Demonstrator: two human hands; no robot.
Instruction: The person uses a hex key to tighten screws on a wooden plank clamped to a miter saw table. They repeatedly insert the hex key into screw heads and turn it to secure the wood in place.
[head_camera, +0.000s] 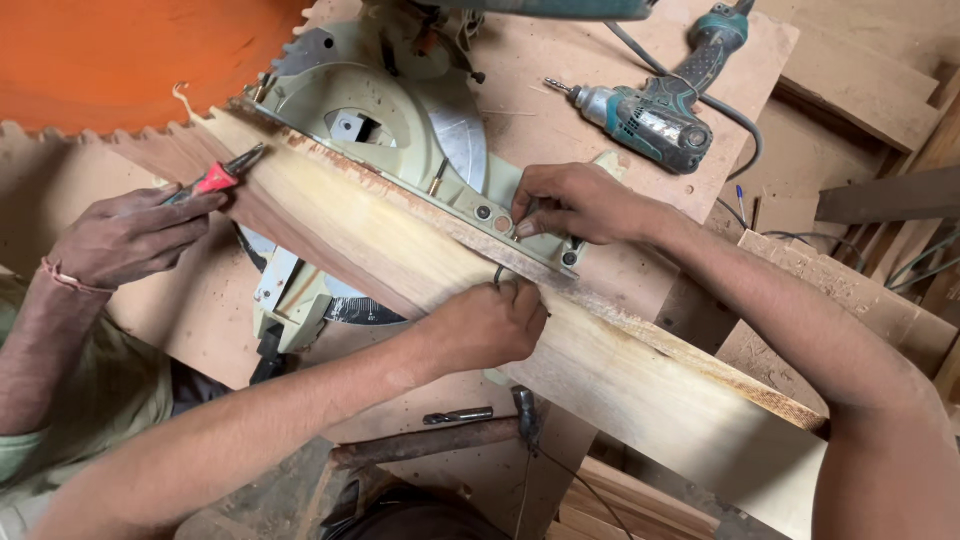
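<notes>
**Both hands at the plank on the saw**

The plank (420, 260) lies slantwise across the mitre saw (390, 130) on the tabletop (560, 110). The left hand (485, 325) rests fisted on the plank, pinching something small; the right hand (570, 205) presses fingertips at the saw's fence. A co-worker's hand (125, 238) holds red pliers (215, 180). A drill (655, 105) lies nearby.

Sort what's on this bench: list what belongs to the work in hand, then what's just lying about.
In use: left hand and right hand on the wooden plank across the miter saw; another person's hand with red-handled pliers.

Lying about: electric drill, hammer, drill bit.
</notes>
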